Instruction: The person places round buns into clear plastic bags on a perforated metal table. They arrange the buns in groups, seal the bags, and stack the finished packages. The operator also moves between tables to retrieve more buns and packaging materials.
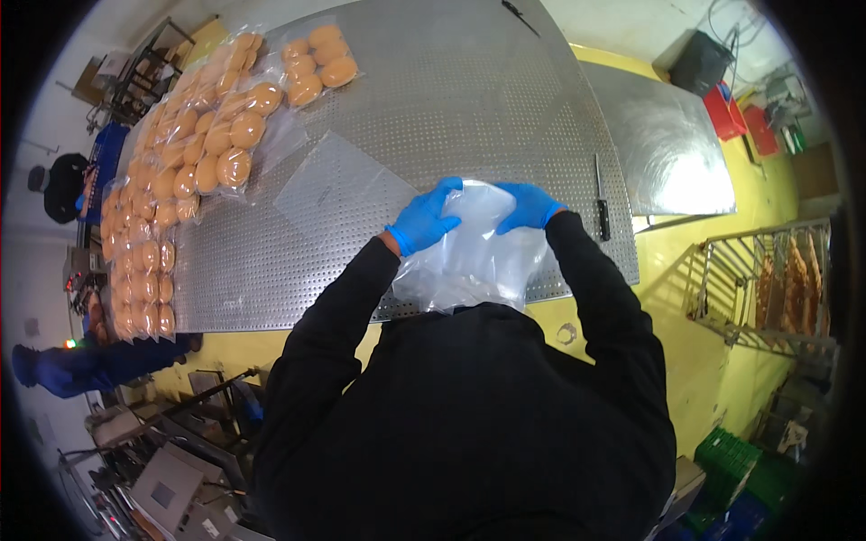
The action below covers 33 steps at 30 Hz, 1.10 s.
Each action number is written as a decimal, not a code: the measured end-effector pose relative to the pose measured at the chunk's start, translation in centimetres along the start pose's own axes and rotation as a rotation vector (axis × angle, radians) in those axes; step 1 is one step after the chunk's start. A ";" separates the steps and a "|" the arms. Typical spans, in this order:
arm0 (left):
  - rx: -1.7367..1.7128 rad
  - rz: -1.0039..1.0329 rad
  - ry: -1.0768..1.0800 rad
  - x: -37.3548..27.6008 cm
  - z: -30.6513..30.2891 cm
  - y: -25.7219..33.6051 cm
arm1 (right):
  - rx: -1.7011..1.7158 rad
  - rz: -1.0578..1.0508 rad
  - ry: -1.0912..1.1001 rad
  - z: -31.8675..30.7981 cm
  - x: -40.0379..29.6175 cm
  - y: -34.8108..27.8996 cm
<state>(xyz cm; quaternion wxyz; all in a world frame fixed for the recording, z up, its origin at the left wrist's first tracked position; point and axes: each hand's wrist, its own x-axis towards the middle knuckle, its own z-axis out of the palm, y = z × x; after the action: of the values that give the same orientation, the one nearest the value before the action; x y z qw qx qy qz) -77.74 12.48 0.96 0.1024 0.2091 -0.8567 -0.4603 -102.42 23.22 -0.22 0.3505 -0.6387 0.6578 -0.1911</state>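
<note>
Both my hands wear blue gloves and grip a stack of clear plastic bags [473, 250] at the front edge of a perforated metal table [433, 88]. My left hand [427, 215] pinches the upper left side, thumb on top. On the upper right side my right hand [529, 207] holds on, fingers curled around the edge. The stack bulges between them, and its lower end lies against my body. A flat clear plastic sheet or bag [342, 182] lies just left of my left hand. Bagged round buns [196, 142] are heaped along the table's left side.
A black-handled knife [603, 209] lies near the right table edge, and a dark slender tool [519, 15] at the far end. One bag of buns [321, 62] sits apart. Two people [67, 189] are at the left. A rack [764, 284] stands right, beyond a metal side table [663, 142].
</note>
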 end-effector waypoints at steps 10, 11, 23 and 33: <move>-0.540 -0.342 0.218 -1.8 4.3 -5.9 | -0.606 -0.072 0.357 0.3 -0.4 -6.4; -0.603 -0.372 0.251 -1.8 5.0 -7.3 | -0.677 -0.103 0.398 1.0 -0.8 -7.6; -1.643 -0.453 0.011 -5.7 2.5 -5.3 | -0.319 -0.081 0.365 11.6 -9.4 -4.1; -0.688 0.101 0.117 -4.6 1.6 3.3 | -0.260 -0.091 0.519 2.7 -8.1 -7.2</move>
<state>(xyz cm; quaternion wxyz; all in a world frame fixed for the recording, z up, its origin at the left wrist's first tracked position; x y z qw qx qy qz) -75.09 17.40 2.89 0.2382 0.1457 -0.6535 -0.7035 -95.90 30.80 4.69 0.0769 -0.6368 0.7152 -0.2777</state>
